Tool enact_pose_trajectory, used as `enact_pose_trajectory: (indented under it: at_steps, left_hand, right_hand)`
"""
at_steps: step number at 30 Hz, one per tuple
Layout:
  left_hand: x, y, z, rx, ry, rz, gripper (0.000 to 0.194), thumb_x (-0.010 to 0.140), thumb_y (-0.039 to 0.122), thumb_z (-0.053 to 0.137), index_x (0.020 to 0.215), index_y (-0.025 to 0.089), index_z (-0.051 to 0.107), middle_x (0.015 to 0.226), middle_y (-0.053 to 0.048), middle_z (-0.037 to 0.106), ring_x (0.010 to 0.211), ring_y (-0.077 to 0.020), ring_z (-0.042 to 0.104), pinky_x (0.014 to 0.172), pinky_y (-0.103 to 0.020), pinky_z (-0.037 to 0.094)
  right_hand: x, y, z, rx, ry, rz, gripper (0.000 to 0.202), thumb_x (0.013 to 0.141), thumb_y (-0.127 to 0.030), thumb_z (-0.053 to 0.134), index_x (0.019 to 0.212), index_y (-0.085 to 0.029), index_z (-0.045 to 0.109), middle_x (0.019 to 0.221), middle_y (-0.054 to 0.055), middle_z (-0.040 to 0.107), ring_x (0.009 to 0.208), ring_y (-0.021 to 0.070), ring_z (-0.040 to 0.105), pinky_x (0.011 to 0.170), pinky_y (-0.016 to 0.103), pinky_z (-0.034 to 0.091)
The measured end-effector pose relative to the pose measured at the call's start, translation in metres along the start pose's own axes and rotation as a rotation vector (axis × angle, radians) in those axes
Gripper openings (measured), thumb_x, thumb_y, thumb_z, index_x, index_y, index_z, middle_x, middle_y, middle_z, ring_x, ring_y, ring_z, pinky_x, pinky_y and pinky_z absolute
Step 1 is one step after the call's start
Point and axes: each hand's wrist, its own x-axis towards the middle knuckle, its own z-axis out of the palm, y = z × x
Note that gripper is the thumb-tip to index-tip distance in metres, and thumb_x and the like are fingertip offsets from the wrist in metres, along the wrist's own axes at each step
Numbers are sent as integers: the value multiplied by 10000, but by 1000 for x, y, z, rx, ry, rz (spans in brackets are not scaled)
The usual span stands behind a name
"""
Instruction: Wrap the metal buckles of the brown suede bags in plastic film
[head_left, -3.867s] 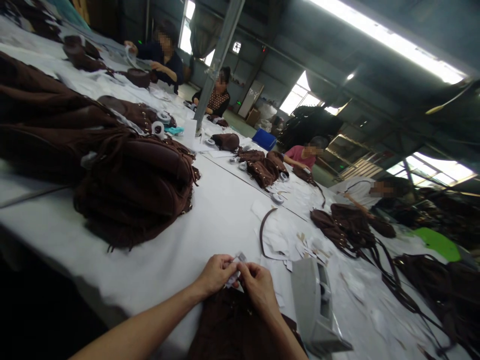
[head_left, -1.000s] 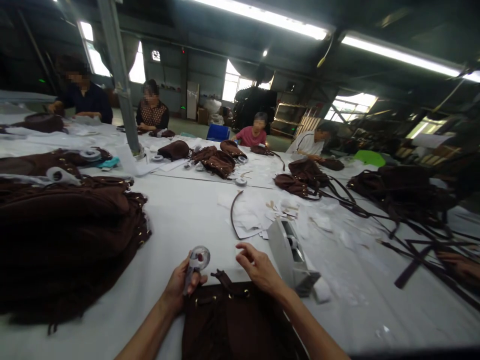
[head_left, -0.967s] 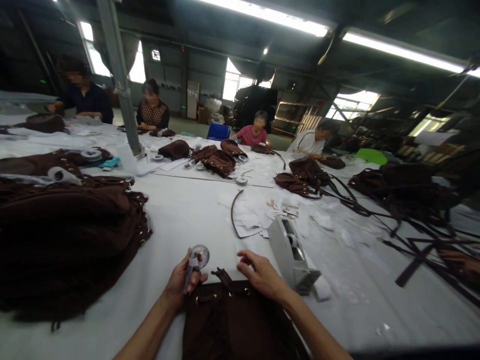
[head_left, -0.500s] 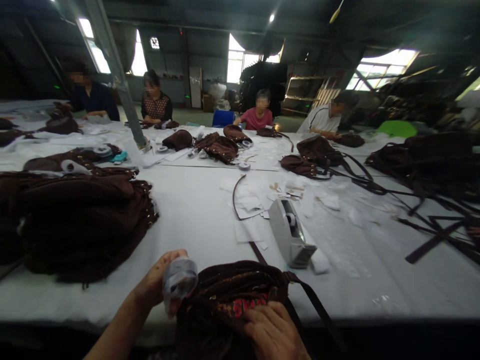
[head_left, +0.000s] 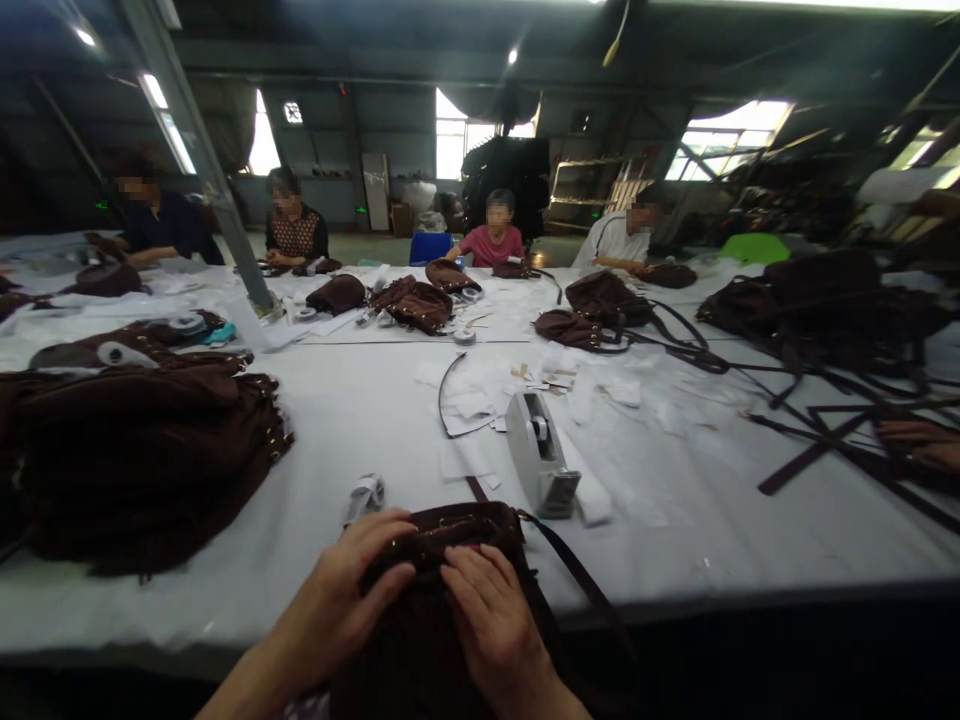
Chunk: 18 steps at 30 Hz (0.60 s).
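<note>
A dark brown bag [head_left: 412,640] lies at the near table edge, its zipped top facing up and a strap trailing to the right. My left hand [head_left: 352,590] grips the bag's upper left rim, thumb on the near side and fingers over the top. My right hand [head_left: 491,620] rests on the near side of the opening, fingers together and bent over the rim; what is under its fingertips is hidden. Just beyond my left hand, a clear and grey roll [head_left: 365,497] sits on the table. A grey tape dispenser [head_left: 541,455] stands behind the bag to the right.
Brown bags are piled [head_left: 142,450] at the left, with more bags [head_left: 825,300] and loose straps at the right. Paper scraps [head_left: 472,405] lie on the white table [head_left: 337,400] beyond the dispenser. Several people sit across the table; another person's hand shows at the right edge.
My left hand has let go of the roll, now on the table, and moved onto the bag's rim. My right hand has drawn back from the flowered lining, which is now mostly covered. The view has shifted right.
</note>
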Motion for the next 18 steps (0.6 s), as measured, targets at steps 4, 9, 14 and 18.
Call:
enact_pose_trajectory:
  at_steps: [4,9,14,18]
  left_hand:
    - [13,8,39,211,-40,130,374,876,348,521,1235,247,550,1267,-100,579,1180,-275,512,1082,-498,302]
    - [20,-18,54,391,27,83,422,882,364,498,1276,215,506,1297,-128,546,1217,-299,471,1070,-549,260]
    - [13,-50,49,433,-28,23,502,897,445,459,1340,212,418,1274,-123,578,1189,-275,498,1067,-523,231]
    - [19,-77,49,420,-133,-24,401,837,538,515,1067,221,603,1043,-86,693,989,-270,604,971,-486,316]
  right_hand:
    - [-49,18,-38,-25,-47,167,312,839,-34,406,1057,-185,570,892,67,708,840,187,672,762,348,546]
    - [-127,40,-41,-179,-138,426,228,884,-199,447,1065,-194,586,934,93,704,829,228,686,731,351,572]
    - [-151,38,-14,-38,-248,920,377,866,-270,405,1185,-116,536,1030,163,696,941,267,673,806,351,536]
    - [-134,27,-18,314,-460,906,411,835,-214,380,1210,-185,547,948,96,736,868,234,699,722,259,521]
